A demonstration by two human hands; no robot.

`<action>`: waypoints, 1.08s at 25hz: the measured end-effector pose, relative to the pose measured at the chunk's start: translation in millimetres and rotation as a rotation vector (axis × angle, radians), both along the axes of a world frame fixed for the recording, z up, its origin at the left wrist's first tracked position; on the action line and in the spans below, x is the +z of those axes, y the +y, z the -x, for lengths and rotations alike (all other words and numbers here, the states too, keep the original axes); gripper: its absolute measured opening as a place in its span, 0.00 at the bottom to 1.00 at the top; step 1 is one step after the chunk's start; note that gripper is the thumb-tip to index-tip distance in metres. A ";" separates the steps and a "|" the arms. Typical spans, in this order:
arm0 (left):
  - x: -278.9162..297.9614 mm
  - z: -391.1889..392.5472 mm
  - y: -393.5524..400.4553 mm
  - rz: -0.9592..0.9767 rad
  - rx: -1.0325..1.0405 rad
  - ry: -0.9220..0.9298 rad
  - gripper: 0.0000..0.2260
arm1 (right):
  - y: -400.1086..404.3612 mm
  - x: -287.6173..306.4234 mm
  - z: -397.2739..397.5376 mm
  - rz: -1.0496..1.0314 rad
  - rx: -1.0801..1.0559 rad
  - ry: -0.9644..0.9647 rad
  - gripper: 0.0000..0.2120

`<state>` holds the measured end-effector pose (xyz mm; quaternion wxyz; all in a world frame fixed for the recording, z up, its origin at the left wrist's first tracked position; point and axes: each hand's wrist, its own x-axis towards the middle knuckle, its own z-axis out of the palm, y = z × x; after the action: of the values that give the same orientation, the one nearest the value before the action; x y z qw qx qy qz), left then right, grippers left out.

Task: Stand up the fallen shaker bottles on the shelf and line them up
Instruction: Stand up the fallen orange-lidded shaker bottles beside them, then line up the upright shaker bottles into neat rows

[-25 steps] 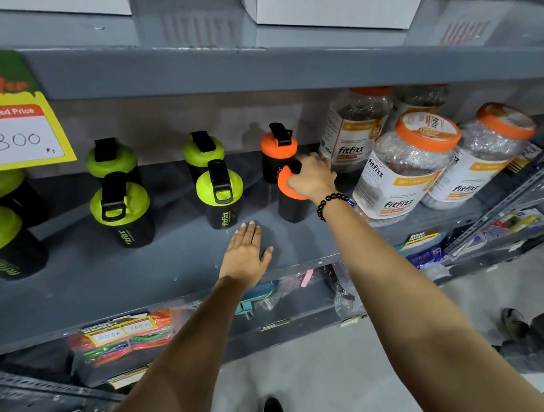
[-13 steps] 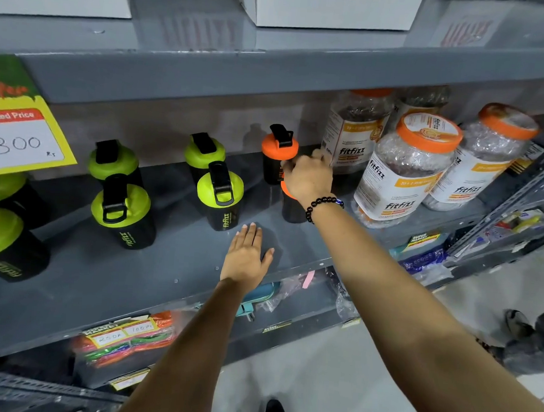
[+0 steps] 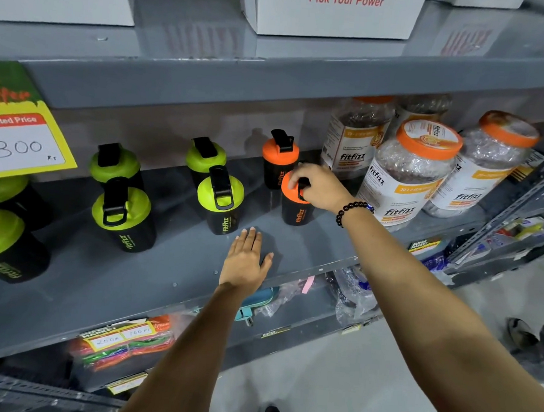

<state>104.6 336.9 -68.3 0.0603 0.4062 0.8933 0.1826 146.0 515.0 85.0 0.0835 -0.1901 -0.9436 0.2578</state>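
Note:
Black shaker bottles stand upright on the grey shelf [image 3: 162, 282]. My right hand [image 3: 322, 186] grips the lid of the front orange-lidded shaker [image 3: 294, 207]. A second orange-lidded shaker [image 3: 278, 161] stands just behind it. Left of these stand paired green-lidded shakers: a front one [image 3: 221, 202] with another [image 3: 205, 157] behind, then a pair further left [image 3: 121, 218], [image 3: 114, 166]. Two more green-lidded ones [image 3: 0, 244] sit at the far left edge. My left hand [image 3: 246, 260] lies flat and open on the shelf in front of the bottles.
Large orange-lidded fitfizz jars [image 3: 408, 173] crowd the shelf right of the orange shakers. A yellow price tag reading 300 [image 3: 20, 143] hangs at the left. White boxes [image 3: 332, 10] sit on the shelf above. Packaged goods [image 3: 126, 343] fill the shelf below.
My right hand has stayed on the front orange shaker, shifting slightly with its grip on the lid. The left hand has kept still on the shelf.

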 end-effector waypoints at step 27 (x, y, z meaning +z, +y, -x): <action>30.3 5.1 0.5 -0.740 0.804 -0.332 0.39 | -23.5 -116.0 -15.2 0.803 -0.471 0.381 0.39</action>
<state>99.5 337.4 -38.0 -0.0206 -0.0057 0.8327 0.5533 161.2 491.5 -31.0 0.2303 -0.3646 -0.6696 0.6047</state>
